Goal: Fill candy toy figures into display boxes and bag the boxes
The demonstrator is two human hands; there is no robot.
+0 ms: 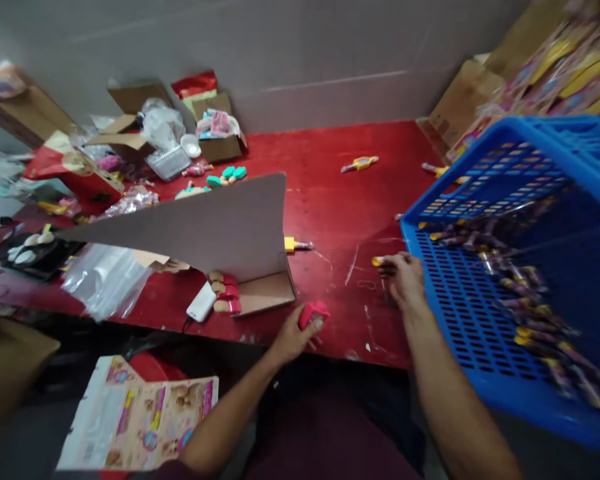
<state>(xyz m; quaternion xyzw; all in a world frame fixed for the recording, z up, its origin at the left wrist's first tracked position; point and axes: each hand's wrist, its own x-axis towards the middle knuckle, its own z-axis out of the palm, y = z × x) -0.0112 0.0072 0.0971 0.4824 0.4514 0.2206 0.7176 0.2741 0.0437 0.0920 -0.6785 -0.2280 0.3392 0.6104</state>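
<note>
My left hand (291, 339) is closed around a small pinkish-red plastic piece (314, 313) above the table's near edge. My right hand (406, 279), beside the blue crate, pinches a small tube with a yellow end (379, 261); the rest of it is hidden by my fingers. Left of my hands an open cardboard box (263, 293) has red pieces with tan tops (227, 293) at its left end. A yellow-ended tube (297, 245) lies just past the box's right side. Many similar tubes (517, 287) lie in the tilted blue crate (435, 287).
On the red table (330, 200) another yellow tube (360, 164) lies toward the wall. A white device (201, 302) and a clear plastic bag (105, 280) are at left. Small boxes (220, 143) and packaging crowd the back left. A printed pouch (145, 413) hangs below the edge.
</note>
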